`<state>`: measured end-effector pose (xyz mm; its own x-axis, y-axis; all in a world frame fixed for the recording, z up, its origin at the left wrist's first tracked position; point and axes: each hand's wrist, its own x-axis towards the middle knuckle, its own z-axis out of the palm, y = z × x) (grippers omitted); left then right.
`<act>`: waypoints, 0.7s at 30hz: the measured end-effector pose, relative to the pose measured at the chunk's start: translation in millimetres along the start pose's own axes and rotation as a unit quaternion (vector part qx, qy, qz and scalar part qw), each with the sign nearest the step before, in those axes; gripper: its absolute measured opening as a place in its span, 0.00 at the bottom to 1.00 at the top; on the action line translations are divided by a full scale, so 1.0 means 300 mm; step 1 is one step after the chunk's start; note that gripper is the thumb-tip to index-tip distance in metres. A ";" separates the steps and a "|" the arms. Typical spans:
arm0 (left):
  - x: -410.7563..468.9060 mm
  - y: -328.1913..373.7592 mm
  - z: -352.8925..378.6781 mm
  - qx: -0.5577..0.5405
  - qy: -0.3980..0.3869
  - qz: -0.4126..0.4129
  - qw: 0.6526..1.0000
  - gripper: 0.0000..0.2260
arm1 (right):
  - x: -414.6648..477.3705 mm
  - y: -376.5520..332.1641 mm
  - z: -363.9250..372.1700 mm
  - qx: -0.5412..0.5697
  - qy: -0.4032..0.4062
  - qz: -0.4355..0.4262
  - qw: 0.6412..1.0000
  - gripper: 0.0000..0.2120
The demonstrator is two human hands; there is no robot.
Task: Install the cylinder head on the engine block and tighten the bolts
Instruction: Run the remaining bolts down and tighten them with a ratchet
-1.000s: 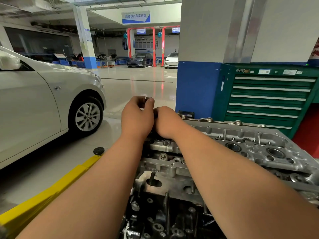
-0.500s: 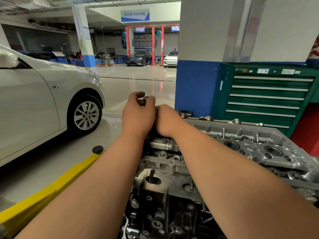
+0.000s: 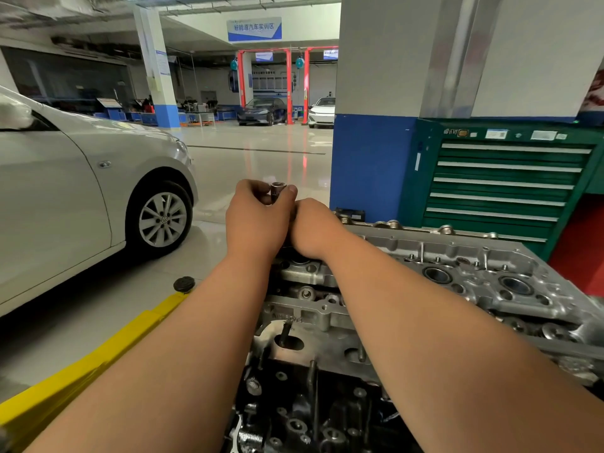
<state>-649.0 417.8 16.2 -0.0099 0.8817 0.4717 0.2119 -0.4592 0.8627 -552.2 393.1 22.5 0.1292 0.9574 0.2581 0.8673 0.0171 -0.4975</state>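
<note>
Workshop was bright, evenly lit from overhead; no hard shadows. Glossy floor threw back pale glare and red streaks from the lift posts. Engine block, low in frame, sat dark, its detail muddy; cylinder head above it read clean, with soft highlights. Small glint on the socket in the left hand. Wide-angle bend: pillar and tool cabinet leaned at the right edge. Side mirror of the white car was smeared and washed out. Distant bay was slightly hazy.

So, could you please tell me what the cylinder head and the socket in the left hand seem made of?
The cylinder head: likely cast aluminium, by its pale, matte-grey, rough surface. The socket pinched by the left hand: probably steel, dark with a shiny rim.
</note>
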 end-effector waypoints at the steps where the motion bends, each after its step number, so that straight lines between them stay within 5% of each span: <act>1: 0.001 -0.005 0.001 0.002 0.004 -0.002 1.000 0.12 | 0.003 0.000 0.002 0.006 0.004 0.005 1.000 0.15; 11: -0.013 -0.004 0.034 0.073 0.038 0.010 0.997 0.12 | -0.021 0.000 -0.010 -0.012 -0.017 -0.009 1.000 0.17; 16: 0.001 -0.001 0.032 0.070 0.049 -0.103 0.991 0.22 | 0.000 -0.002 -0.003 -0.040 0.010 0.018 0.999 0.14; 21: -0.019 0.017 0.061 0.049 0.091 -0.096 0.990 0.15 | 0.009 0.005 0.001 -0.065 0.010 0.006 0.998 0.11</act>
<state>-630.1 412.4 14.5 -0.2325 0.9134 0.3340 0.2837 -0.2648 0.9216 -550.6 395.7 22.1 0.1486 0.9515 0.2695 0.9208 -0.0338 -0.3886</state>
